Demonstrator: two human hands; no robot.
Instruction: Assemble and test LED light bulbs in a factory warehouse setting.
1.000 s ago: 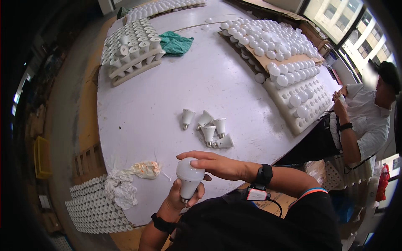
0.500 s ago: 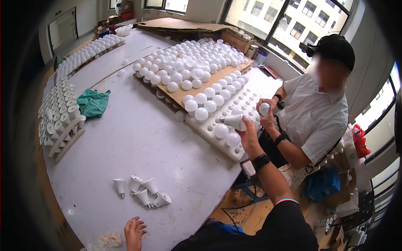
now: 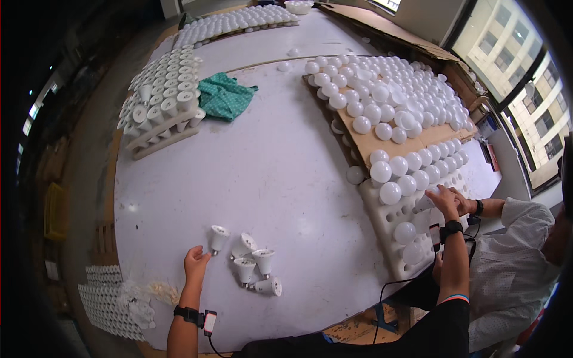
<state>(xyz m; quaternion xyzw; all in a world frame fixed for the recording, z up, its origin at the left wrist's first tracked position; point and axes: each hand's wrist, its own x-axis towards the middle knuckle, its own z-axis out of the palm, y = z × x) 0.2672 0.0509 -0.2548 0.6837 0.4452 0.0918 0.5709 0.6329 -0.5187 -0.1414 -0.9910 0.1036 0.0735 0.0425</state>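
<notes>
At the right of the frame, the right hand (image 3: pixel 443 201) covered much of a bulb (image 3: pixel 422 204) and overlapped the co-worker's hand (image 3: pixel 465 204); whether the two hands touched could not be told. The co-worker's head (image 3: pixel 556 243) was cut off by the dark rim at the right edge. Left of centre, it was unclear whether the left hand (image 3: pixel 196 261) touched the nearest lamp body (image 3: pixel 219 236). The left forearm (image 3: pixel 182 339) ran out through the bottom edge. In the upper middle, the top edge met a white bowl (image 3: pixel 298 7). A yellow crate (image 3: pixel 55 212) at far left was dim and blurred.
</notes>
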